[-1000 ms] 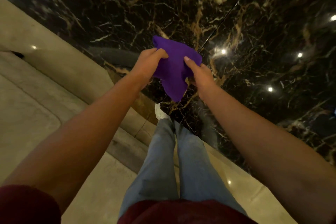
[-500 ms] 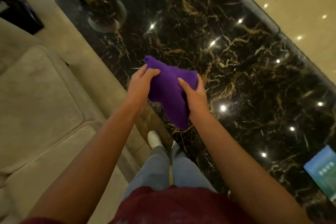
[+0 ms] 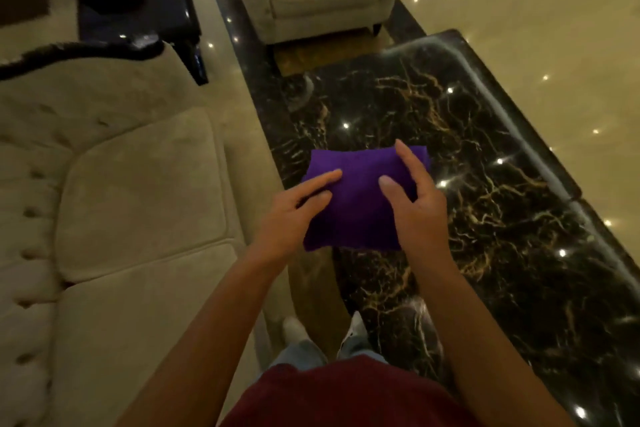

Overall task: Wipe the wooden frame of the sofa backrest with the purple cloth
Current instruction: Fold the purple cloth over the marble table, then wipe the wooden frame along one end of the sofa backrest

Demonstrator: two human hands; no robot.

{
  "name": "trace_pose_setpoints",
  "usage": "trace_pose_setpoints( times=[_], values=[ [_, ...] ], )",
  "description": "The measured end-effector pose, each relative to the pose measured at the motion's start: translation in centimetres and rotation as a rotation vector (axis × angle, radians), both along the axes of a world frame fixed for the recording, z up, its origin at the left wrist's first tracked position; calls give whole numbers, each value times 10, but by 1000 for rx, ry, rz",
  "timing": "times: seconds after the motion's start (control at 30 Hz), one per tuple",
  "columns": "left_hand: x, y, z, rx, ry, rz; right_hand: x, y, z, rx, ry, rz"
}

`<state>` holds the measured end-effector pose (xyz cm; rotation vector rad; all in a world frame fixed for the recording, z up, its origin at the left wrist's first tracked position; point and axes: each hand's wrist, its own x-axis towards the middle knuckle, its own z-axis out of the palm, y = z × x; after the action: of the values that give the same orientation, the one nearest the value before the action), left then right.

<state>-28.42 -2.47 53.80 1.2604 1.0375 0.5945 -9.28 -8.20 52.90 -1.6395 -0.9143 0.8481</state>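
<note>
Both hands hold a folded cloth (image 3: 356, 204) above the floor (image 3: 485, 218). Left hand (image 3: 291, 215) and right hand (image 3: 415, 204) pinch its opposite edges, fingers loosely spread.

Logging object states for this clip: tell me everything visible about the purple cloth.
The purple cloth is a deep violet, soft, matte fabric, folded into a compact, roughly rectangular pad with slightly uneven edges. It is held in the air, fairly flat, over the edge of the black marble table. The left hand grips its left side with fingers on top; the right hand holds its right side, thumb on top. It touches nothing else.
</note>
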Motion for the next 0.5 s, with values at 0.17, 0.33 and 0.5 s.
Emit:
trace_pose_setpoints(
  times=[0.17, 0.33, 0.5],
  values=[
    [-56, -1, 25, 32, -85, 116, -53, 21, 38, 113, -113, 133],
    [-104, 4, 32, -70, -275, 204, -95, 45, 58, 223, -123, 298],
    [-138, 15, 32, -56, -279, 238, -130, 75, 63, 263, -67, 475]
  ],
)
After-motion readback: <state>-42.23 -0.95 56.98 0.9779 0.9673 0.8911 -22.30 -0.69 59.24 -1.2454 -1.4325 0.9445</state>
